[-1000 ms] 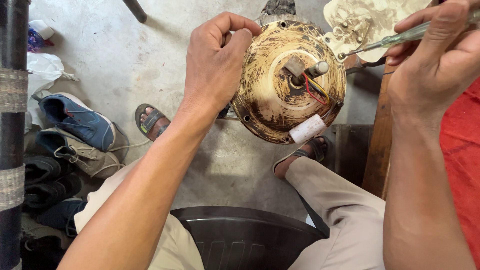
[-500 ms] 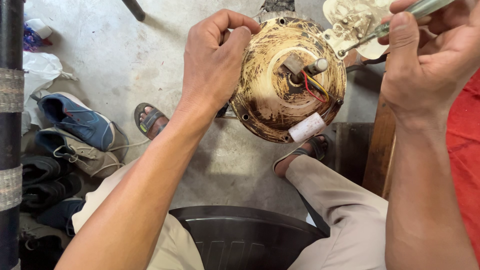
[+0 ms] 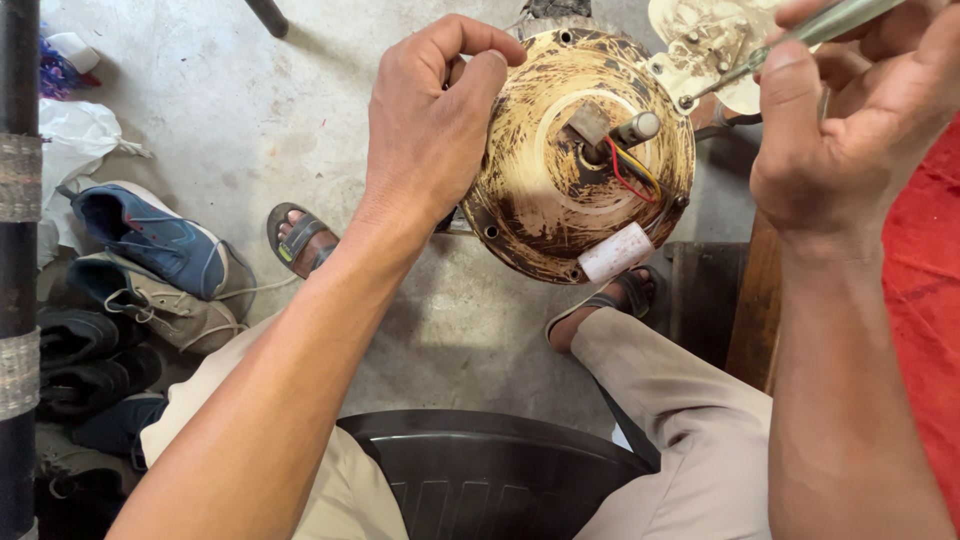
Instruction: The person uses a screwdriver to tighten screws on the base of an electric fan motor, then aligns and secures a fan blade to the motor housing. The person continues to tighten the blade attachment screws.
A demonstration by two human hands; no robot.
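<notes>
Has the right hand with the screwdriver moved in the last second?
Yes. The right hand has shifted up and slightly left against the round motor housing, bringing the screwdriver tip to the housing's upper right rim.

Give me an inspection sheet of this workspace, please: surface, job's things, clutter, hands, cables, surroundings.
Surface: bare concrete floor.
Job's things: round, stained motor housing with a white cylinder; screwdriver, tip at the rim.
Clutter: shoes piled at left.
Hands: left hand in a grip on the housing edge; right hand holds the screwdriver.
Cables: red and yellow wires at the hub.
Surroundings: dark chair, red cloth, pole.
</notes>
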